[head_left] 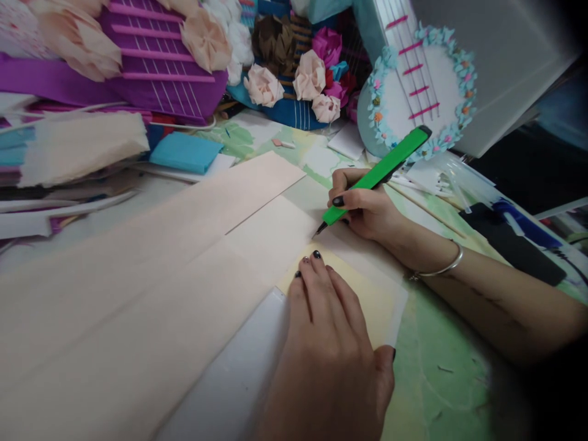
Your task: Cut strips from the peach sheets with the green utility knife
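Note:
My right hand (367, 211) grips a green utility knife (379, 171) like a pen, its blade tip touching the pale peach paper sheet (184, 245) near the middle of the table. My left hand (328, 343) lies flat with fingers together, pressing a pale yellow card (372, 294) down on the paper just below the blade. A thin bangle (443, 266) circles my right wrist. The long peach sheets run diagonally from lower left toward the knife.
Paper-flower crafts crowd the back: a purple guitar shape (156, 61), peach roses (264, 86), a white and teal guitar shape (418, 92). Stacked crepe paper (78, 147) and a blue fold (186, 152) lie at left. A black phone (509, 242) rests at right on the green mat (436, 367).

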`<state>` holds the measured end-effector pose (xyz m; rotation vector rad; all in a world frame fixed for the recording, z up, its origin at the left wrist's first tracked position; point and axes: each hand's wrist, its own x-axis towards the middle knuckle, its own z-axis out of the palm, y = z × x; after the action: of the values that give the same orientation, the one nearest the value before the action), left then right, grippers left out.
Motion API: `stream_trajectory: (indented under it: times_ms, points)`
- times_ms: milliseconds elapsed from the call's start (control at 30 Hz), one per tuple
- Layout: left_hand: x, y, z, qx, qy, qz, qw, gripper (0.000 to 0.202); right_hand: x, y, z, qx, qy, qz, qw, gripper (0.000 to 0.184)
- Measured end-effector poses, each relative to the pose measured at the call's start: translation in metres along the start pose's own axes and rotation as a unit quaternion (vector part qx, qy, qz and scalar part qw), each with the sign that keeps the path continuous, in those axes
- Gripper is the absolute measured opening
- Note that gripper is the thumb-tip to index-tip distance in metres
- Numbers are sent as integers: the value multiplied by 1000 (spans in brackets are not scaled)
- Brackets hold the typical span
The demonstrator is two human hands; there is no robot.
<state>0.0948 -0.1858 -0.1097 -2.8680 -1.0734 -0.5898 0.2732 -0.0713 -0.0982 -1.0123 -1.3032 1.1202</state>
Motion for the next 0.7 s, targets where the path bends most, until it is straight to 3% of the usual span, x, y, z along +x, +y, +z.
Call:
stream_trajectory:
  times_ms: [400,567,700]
  points:
    - [1,-1,-1,12,-2,5,1000,76,0,0,0,-12,6,5,1000,23]
    - [3,3,0,33,19,-17,999,74,4,-1,-2,42,33,21,998,41]
    - [5,0,-3,53,16,7,998,74,7,2,0,81,52,21,995,40]
